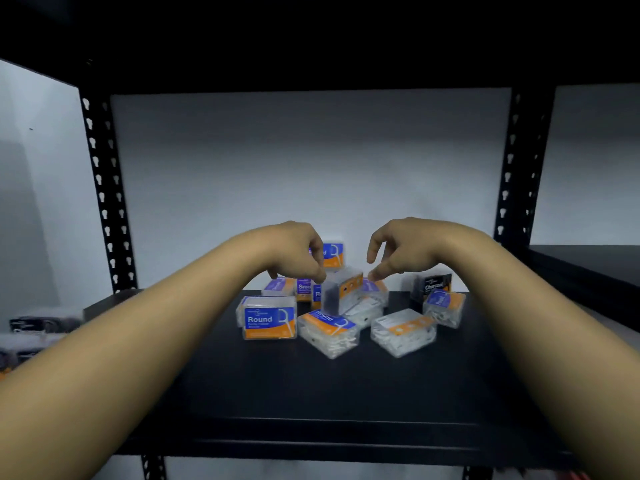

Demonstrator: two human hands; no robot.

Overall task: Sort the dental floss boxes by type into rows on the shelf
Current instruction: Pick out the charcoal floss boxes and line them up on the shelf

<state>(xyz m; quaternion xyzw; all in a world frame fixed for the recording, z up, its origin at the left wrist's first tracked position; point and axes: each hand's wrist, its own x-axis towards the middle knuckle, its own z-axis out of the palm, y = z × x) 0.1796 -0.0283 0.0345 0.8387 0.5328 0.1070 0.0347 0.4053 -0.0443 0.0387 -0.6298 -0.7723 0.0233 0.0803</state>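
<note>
Two hands over the heap | left hand (294,252) fingers curled down, whether gripping unclear | right hand (398,251) loosely open, holding nothing | floss boxes (341,299) jumbled mid black shelf (311,386) (a "Round" box (268,318) upright in front, Charcoal box (432,285) back right)

"Round" shows on the front-left floss box (268,318), "Charcoal" on the black box (431,286), perhaps "Smo…" on another box (304,289).

Clear floss boxes (269,317) jumbled mid-shelf (311,386)
</note>
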